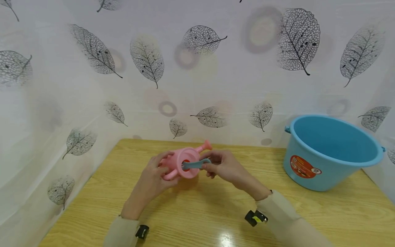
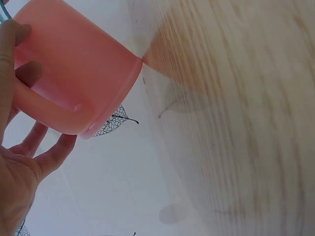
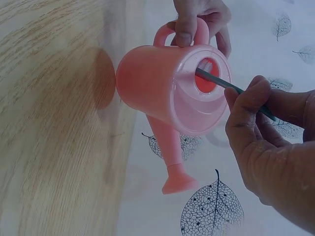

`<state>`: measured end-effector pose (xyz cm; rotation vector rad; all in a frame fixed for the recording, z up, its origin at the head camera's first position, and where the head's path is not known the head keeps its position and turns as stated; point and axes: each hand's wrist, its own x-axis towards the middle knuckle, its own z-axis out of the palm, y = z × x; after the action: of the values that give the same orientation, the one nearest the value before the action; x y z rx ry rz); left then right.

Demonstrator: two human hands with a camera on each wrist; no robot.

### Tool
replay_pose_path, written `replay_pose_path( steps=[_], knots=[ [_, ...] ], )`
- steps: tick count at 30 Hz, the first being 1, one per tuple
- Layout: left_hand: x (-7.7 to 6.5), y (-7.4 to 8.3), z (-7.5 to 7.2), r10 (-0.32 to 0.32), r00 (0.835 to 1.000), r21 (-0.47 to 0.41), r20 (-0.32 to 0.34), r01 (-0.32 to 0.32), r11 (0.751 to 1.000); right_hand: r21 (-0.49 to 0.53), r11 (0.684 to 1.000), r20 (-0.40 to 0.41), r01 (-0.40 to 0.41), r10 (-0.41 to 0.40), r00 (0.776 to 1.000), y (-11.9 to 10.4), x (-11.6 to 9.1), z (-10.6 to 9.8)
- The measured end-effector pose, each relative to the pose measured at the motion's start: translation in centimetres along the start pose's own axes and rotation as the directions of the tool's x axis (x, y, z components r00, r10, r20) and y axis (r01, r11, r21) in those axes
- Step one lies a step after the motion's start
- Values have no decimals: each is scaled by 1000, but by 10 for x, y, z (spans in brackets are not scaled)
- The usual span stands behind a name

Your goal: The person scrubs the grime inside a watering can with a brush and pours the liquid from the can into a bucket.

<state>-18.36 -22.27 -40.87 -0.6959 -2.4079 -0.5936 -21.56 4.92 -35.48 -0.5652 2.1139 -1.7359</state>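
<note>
Near the table's (image 1: 191,212) far edge, left hand (image 1: 152,176) grips tilted pink watering can (image 3: 147,81). Right hand (image 1: 226,167) pinches blue-grey fork (image 1: 194,164).

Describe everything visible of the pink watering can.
The pink watering can looks like glossy plastic: a rounded body, a looped handle, a spout flaring at its tip, and a partly covered top with a round opening. It tilts on its bottom edge on the wood-grained table, top tipped toward the head camera. The left hand grips it at the handle side; a blue-grey fork, pinched by the right hand, reaches into the opening; contact there is unclear.
</note>
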Motion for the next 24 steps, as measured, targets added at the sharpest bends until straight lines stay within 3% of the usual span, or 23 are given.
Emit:
replay_pose_path(
  steps=[9, 19, 24],
  knots=[
    [-1, -1, 0, -16, 1000, -11, 10, 16, 1000, 65, 998, -18, -13, 15, 1000, 0, -3, -3],
    [-2, -3, 2, 14, 1000, -15, 4, -14, 1000, 156, 987, -37, -46, 52, 998, 3, 2, 11],
    [-1, -4, 2, 8, 1000, -16, 5, -8, 1000, 209, 974, -74, -92, 109, 991, 4, 8, 17]
  ],
)
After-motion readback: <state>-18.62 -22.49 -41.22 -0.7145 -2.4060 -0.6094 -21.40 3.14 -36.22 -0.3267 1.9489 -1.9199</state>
